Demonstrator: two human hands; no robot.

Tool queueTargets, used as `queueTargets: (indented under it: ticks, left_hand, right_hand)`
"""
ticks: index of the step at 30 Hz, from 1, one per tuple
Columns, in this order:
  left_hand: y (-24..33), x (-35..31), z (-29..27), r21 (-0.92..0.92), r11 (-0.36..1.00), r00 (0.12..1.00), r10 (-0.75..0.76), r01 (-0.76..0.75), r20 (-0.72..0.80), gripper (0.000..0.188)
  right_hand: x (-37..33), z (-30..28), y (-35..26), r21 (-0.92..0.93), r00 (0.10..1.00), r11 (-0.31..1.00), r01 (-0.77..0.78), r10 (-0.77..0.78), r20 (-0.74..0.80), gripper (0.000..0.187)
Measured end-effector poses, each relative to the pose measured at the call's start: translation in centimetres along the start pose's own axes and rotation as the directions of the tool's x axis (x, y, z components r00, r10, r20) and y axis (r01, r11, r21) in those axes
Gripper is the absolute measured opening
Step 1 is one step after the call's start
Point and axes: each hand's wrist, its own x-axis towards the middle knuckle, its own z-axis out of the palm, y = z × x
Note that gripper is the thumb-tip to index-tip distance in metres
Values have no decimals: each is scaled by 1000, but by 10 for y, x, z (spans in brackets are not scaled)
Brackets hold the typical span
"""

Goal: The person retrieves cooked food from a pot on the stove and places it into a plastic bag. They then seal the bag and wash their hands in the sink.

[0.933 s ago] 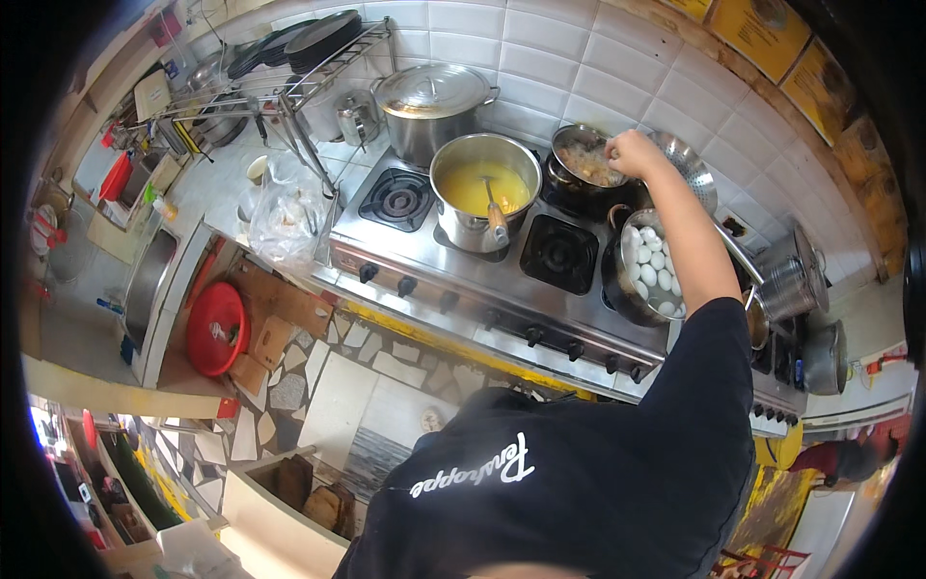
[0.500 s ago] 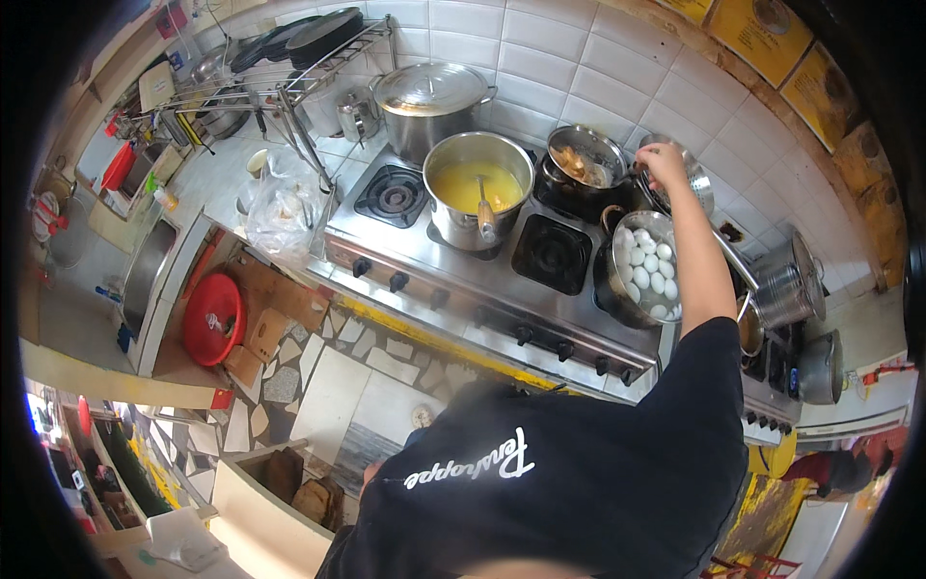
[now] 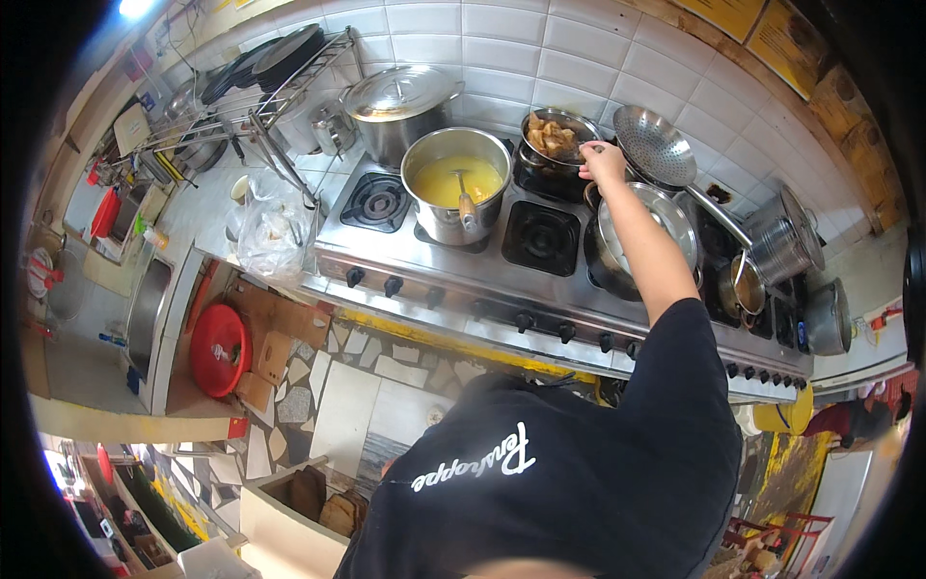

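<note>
My right hand (image 3: pixel 603 162) reaches over the stove to the right rim of a dark pot (image 3: pixel 530 162) of brown pieces (image 3: pixel 551 137). Its fingers are closed, and a small dark thing at their tips is too unclear to name. Under my forearm stands a wide pot (image 3: pixel 608 265) with a pale round surface (image 3: pixel 666 217) that looks like a lid; no eggs show clearly there. A perforated metal strainer (image 3: pixel 656 145) with a long handle lies behind it. Of my left hand, at most a sliver of skin shows beside my black shirt.
A steel pot (image 3: pixel 482 214) of yellow liquid holds a wooden-handled utensil (image 3: pixel 467 207). Behind it stands a large lidded pot (image 3: pixel 400 96). A small saucepan (image 3: pixel 741 285) and a tall steel pot (image 3: pixel 786 232) are at the right. A plastic bag (image 3: pixel 275 232) lies left of the stove (image 3: pixel 386 253).
My right hand has moved left and down, from beside the strainer to the pot of brown pieces. The white eggs seen before in the wide pot are now covered or hidden.
</note>
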Motion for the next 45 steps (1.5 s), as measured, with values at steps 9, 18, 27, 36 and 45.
queueTargets:
  ticks: [9, 18, 27, 36, 45]
  left_hand:
    - [-3, -3, -6, 106, 993, 998, 50, -53, 34, 26]
    - [-6, -4, -17, 168, 983, 997, 63, -70, 45, 26]
    - [0, 2, -15, 209, 971, 992, 103, -117, 76, 26]
    - [16, 14, -28, 257, 955, 986, 126, -150, 108, 26]
    - [10, 17, -31, 300, 939, 982, 137, -171, 132, 27]
  right_hand:
    - [1, -16, 8, 217, 988, 969, -118, 137, -74, 19]
    - [11, -41, 5, 298, 992, 949, -102, 120, -43, 19]
    - [9, -47, 19, 377, 987, 920, -110, 147, -71, 22]
    - [-2, -17, 14, 347, 982, 933, -100, 150, -119, 18]
    - [-15, -47, 12, 383, 989, 921, -73, 118, -94, 22]
